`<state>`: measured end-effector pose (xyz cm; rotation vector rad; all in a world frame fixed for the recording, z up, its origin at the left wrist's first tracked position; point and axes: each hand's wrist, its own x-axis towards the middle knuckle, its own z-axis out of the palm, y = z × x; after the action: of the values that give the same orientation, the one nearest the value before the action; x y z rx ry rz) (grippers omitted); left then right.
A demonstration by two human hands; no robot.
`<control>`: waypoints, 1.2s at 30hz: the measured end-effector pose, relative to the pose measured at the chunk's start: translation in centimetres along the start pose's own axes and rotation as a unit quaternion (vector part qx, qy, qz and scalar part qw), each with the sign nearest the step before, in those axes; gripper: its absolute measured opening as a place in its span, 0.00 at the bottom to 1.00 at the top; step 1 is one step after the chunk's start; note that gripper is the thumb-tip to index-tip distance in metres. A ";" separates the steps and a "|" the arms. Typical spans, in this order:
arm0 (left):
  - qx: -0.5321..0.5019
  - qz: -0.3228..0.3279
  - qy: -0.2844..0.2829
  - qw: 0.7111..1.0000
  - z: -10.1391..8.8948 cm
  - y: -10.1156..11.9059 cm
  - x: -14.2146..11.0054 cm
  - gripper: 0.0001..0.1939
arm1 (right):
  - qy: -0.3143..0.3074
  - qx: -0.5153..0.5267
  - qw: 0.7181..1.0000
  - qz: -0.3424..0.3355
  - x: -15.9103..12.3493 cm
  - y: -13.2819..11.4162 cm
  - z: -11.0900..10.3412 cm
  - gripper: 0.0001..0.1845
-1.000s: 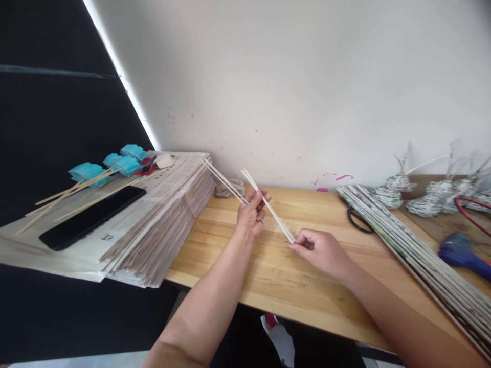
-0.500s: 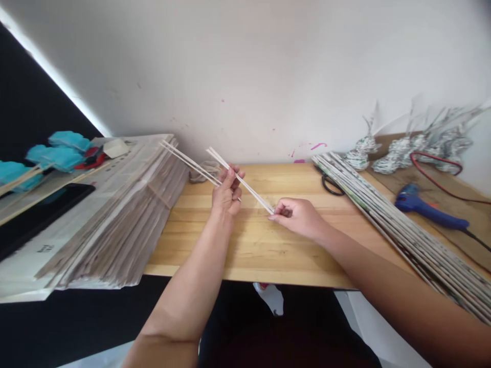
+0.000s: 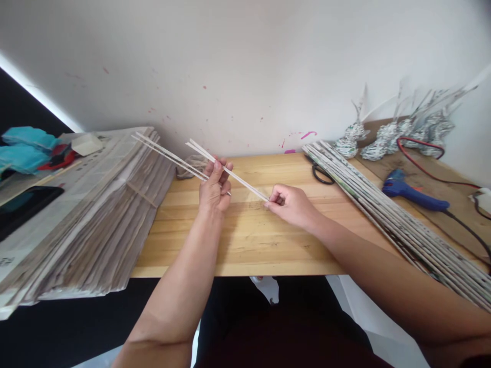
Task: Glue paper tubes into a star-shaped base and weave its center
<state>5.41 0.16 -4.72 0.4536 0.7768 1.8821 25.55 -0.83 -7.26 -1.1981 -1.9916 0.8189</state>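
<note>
White sticks (image 3: pixel 241 181) cross my fingers (image 3: pixel 217 164) above a yellow-brown, wood-grained desk (image 3: pixel 253 248); beyond them to the right lies a blue glue gun (image 3: pixel 416 195).

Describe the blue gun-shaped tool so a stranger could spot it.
Right of the wooden table's middle, beyond the long paper rods, lies brown cardboard. The tool rests there, solid blue with a black cord, unlike the pale woven figures behind it.

Looks like a small craft workshop from here: wooden bench (image 3: pixel 253 250), blue glue gun (image 3: pixel 416 197), bundled paper rods (image 3: pixel 383 214), newspaper stack (image 3: pixel 103 209).
</note>
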 end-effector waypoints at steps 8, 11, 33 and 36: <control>-0.005 0.003 -0.009 1.000 -0.1 0.1 0.0 0.06 | -0.022 0.011 1.000 0.001 0.1 0.5 0.0 0.08; -0.005 0.005 -0.011 1.000 0.0 0.1 0.0 0.06 | -0.018 -0.034 0.999 -0.016 0.1 0.4 -0.1 0.06; -0.007 -0.059 0.001 0.998 0.2 -1.0 -0.4 0.05 | -0.059 -0.075 0.994 -0.061 -0.2 -0.2 -0.3 0.14; -0.015 -0.057 0.022 0.998 0.1 -0.8 -0.1 0.04 | -0.082 -0.086 0.991 -0.069 -0.2 -0.1 -0.4 0.15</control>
<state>6.01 0.31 -5.23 0.3428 0.7858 1.7991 25.86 -0.96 -6.94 -1.1031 -2.2898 0.7073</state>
